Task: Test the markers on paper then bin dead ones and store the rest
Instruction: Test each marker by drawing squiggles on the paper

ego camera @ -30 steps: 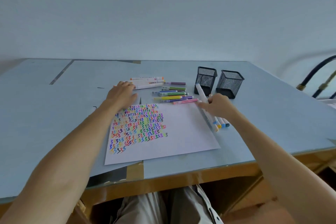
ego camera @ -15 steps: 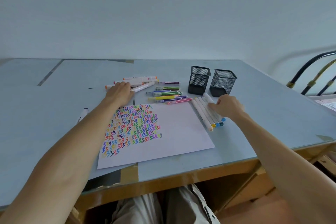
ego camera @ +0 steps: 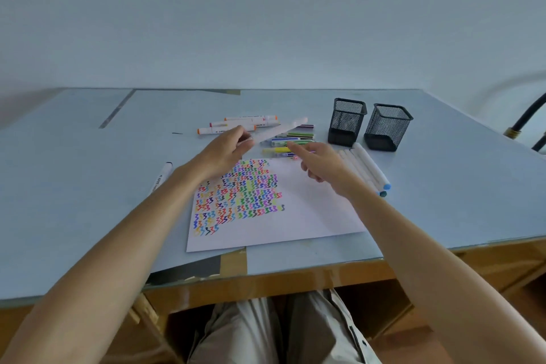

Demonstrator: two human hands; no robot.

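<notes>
Head view: left hand [ego camera: 226, 148] holds blurred, seemingly white marker [ego camera: 282, 129].

Only blurred, unreadable print on the white marker barrels [ego camera: 251, 122]; no legible text.

plain pale wall [ego camera: 266, 15]; pale blue table [ego camera: 74, 186], wooden front edge; dark curved tubing [ego camera: 526, 118] at right.

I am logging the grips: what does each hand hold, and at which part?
The left hand holds a white marker by its near end. The right hand holds nothing.
</notes>
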